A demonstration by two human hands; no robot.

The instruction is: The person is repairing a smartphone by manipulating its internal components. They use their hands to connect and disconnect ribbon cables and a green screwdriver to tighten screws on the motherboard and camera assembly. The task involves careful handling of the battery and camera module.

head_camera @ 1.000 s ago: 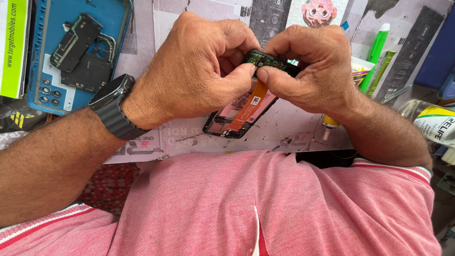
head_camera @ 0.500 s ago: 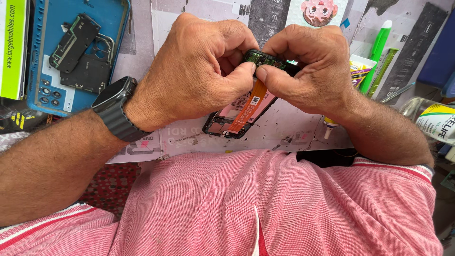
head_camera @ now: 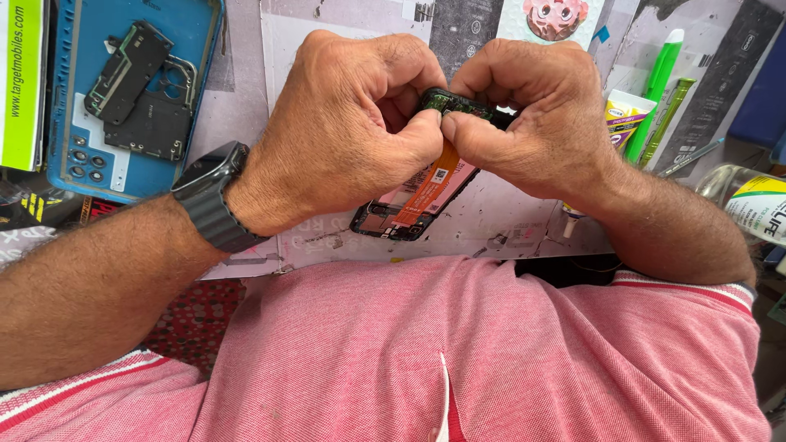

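Note:
Both my hands meet over an opened phone frame [head_camera: 409,214] that lies tilted on the paper-covered bench. My left hand [head_camera: 344,131], with a dark watch [head_camera: 214,196] on its wrist, and my right hand [head_camera: 532,123] pinch a small green circuit board [head_camera: 455,103] between thumbs and fingertips. An orange flex ribbon [head_camera: 427,190] hangs from the board down across the phone's pink inner plate. My fingers hide most of the board and the phone's upper end.
A blue phone back cover [head_camera: 82,147] holding black inner parts [head_camera: 135,90] lies at upper left. A green pen [head_camera: 655,90], a glue tube [head_camera: 622,119] and a bottle [head_camera: 749,200] sit at right. My pink shirt [head_camera: 458,352] fills the foreground.

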